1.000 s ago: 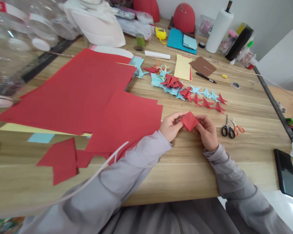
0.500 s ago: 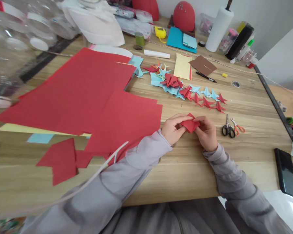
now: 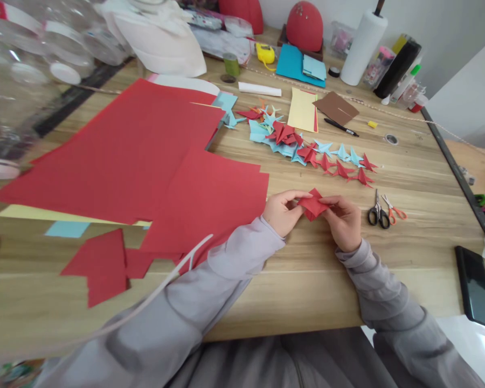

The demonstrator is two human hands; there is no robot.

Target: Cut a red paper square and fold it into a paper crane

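Observation:
A small folded piece of red paper, roughly diamond-shaped with creases, is held just above the wooden table. My left hand pinches its left side between thumb and fingers. At its right side, my right hand is closed on the paper with thumb and forefinger. Beyond my hands lie folded red paper cranes and light blue paper cranes, some in rows and others heaped to the left. Large red paper sheets spread out left of my left hand.
Black-handled scissors and orange-handled scissors lie right of my right hand. A phone rests at the right edge. Farther back are a black pen, brown paper and a yellow tape measure. Red paper scraps lie front left.
My fingers have shifted slightly on the red paper, and more of its layered lower folds show. My left hand has moved a little to the left.

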